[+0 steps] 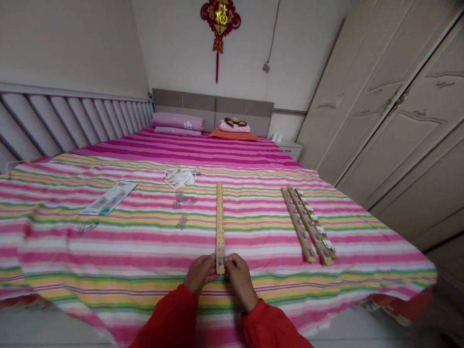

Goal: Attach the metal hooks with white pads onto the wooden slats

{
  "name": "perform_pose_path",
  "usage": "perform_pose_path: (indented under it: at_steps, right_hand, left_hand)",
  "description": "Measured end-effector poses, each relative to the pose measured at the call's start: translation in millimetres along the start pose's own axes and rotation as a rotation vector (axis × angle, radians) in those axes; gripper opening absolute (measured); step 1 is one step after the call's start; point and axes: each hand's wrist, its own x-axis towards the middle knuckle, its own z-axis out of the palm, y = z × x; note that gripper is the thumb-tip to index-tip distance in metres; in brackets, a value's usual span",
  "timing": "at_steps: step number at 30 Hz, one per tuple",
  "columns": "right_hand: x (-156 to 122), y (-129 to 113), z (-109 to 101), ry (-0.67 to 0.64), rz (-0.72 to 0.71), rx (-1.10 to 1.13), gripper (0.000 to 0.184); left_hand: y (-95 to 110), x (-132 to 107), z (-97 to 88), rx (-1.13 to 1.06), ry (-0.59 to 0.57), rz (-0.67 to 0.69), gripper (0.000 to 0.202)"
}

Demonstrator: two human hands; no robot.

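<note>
A long, narrow wooden strip (pixel 220 217) with rows of small holes lies lengthwise on the striped cloth, pointing away from me. Near its close end sits a small clear piece with a metal part (pixel 220 260), perhaps an adhesive hook. From the left, my left hand (pixel 200 274) grips that end, fingers bent around the edge. My right hand (pixel 239 279) is closed against the opposite edge, thumb and forefinger beside the clear piece. Whether the fingertips also touch the clear piece is hard to make out.
Similar strips (pixel 306 224) fitted with several hooks lie to the right. Loose clear pieces (pixel 184 199), opened packaging (pixel 180 177), a hook pack (pixel 109 199) and wire loops (pixel 88 226) are on the left. The striped cloth (pixel 253 232) covers a bed; a wardrobe (pixel 395 106) stands at right.
</note>
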Motion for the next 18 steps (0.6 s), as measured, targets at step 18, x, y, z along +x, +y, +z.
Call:
perform_pose_path:
  at_steps: [18]
  right_hand:
    - [0.4,3.0,0.9,0.071,0.005,0.0,0.033]
  left_hand:
    - [-8.2,11.6,-2.0,0.065,0.019,0.019,0.044]
